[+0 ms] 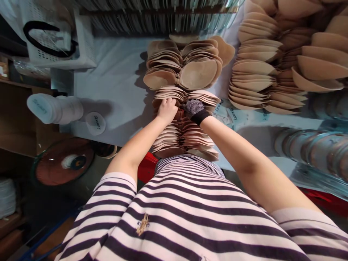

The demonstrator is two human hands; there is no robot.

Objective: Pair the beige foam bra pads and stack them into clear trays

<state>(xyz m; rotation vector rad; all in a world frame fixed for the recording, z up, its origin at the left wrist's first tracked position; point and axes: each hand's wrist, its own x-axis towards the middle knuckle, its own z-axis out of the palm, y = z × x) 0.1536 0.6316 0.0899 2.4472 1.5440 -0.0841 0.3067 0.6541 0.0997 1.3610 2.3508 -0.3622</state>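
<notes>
A long row of stacked beige bra cups [185,136] runs from my striped shirt out across the white table [116,83]. My bare left hand [167,108] presses into the left side of this row, fingers curled among the cups. My right hand [194,108], in a dotted black-cuffed glove, grips the right side of the same row. Beyond my hands lies a second stack of paired beige cups [187,67], facing up.
Big piles of beige cups [272,61] fill the right. White printed round lids [95,123] and a stack of them [54,107] lie left. A white perforated basket [54,36] stands far left, a fan [63,161] below the table edge, clear packed cups [312,148] right.
</notes>
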